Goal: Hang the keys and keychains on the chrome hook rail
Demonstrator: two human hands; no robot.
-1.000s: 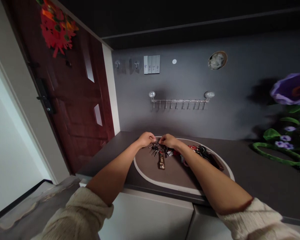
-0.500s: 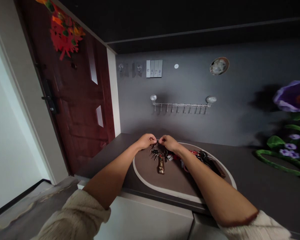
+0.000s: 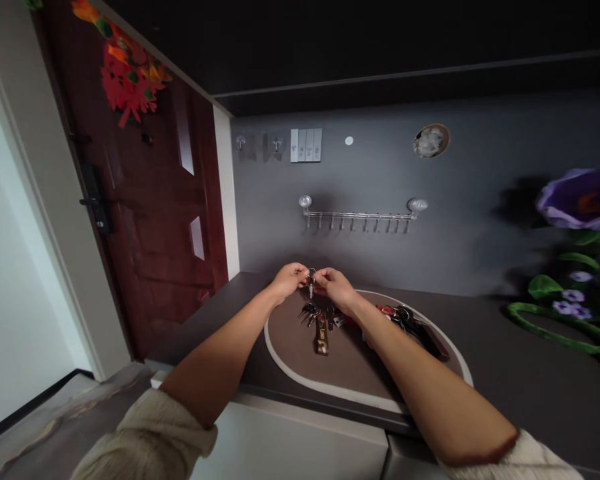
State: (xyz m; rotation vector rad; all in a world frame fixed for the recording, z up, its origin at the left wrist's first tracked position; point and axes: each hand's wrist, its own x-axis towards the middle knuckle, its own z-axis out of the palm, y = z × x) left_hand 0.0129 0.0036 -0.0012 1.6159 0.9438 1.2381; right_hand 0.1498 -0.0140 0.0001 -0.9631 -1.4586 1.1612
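Observation:
Between my two hands hangs a small key ring with keys (image 3: 311, 291), raised just above the far edge of the brown mat (image 3: 290, 360). My left hand (image 3: 290, 280) pinches its left side. On its right side, the fingertips of my right hand (image 3: 333, 285) are closed against the ring. Below them on the mat lies another bunch of keys (image 3: 310, 313) with a dark strap-like key fob (image 3: 322, 335) bearing light lettering. More keys and dark and red items (image 3: 405, 317) lie to the right, partly hidden by my right forearm.
A clear hook rail (image 3: 360, 216) is fixed to the grey wall behind my hands. Switches (image 3: 306, 145) and small hooks (image 3: 277, 144) sit above it. Purple artificial flowers (image 3: 580, 207) stand at the right. A dark red door (image 3: 165, 200) is on the left.
Both hands have lifted slightly, and the key ring between them now shows more clearly, apart from the bunch on the mat. The view has tilted up a little.

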